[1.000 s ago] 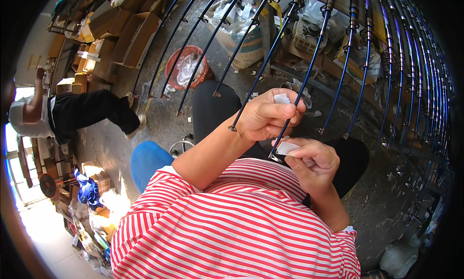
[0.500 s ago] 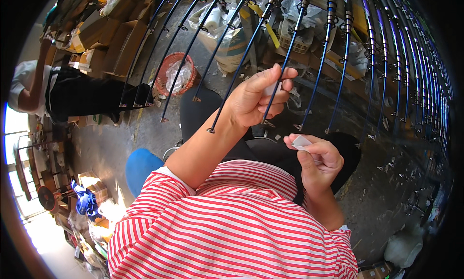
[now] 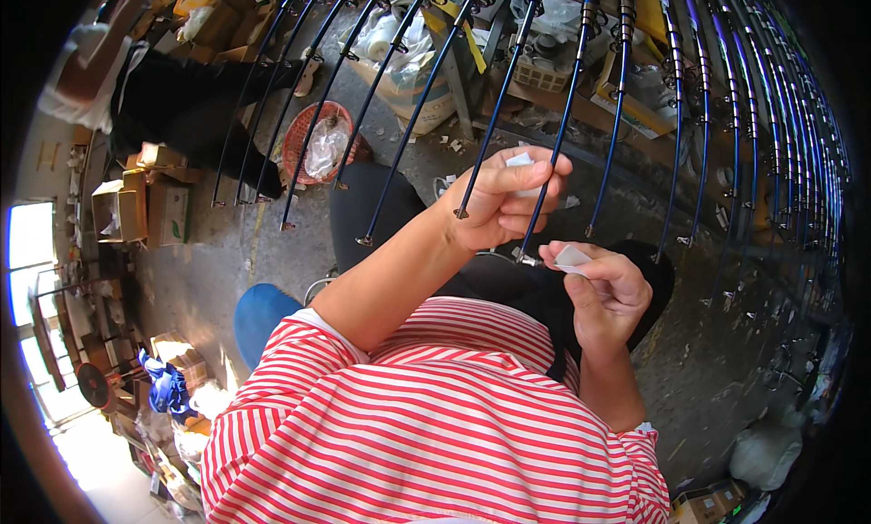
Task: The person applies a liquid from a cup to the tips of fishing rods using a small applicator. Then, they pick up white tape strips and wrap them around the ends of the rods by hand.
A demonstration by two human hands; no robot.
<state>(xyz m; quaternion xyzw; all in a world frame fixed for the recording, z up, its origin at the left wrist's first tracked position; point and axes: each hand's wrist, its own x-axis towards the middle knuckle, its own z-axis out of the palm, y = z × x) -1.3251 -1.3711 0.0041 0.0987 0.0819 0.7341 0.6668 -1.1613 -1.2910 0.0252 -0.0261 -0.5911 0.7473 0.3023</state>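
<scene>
A row of dark blue fishing rods [image 3: 419, 107] with line guides hangs down toward me, tips nearest. My left hand [image 3: 508, 202] is closed round one fishing rod [image 3: 564, 116] a little above its tip, thumb pressed against it. A small white piece [image 3: 520, 160], paper or cloth, is pinched in the same fingers. Close to that rod's metal tip guide [image 3: 524, 259], my right hand [image 3: 610, 297] grips another folded white piece [image 3: 572, 257] between thumb and fingers. Whether the right fingers touch the tip guide I cannot tell.
Behind the rods stand a red basket [image 3: 292, 147] with white plastic inside, a large sack [image 3: 426, 97] and a beige crate [image 3: 544, 78]. At the far left a person [image 3: 172, 97] in dark trousers is on their feet. A blue stool [image 3: 259, 320] is beside my left thigh.
The rods have shifted left in view. My left hand has gone from one rod to its neighbour on the right. My right hand has hardly moved. The person at left has changed stance.
</scene>
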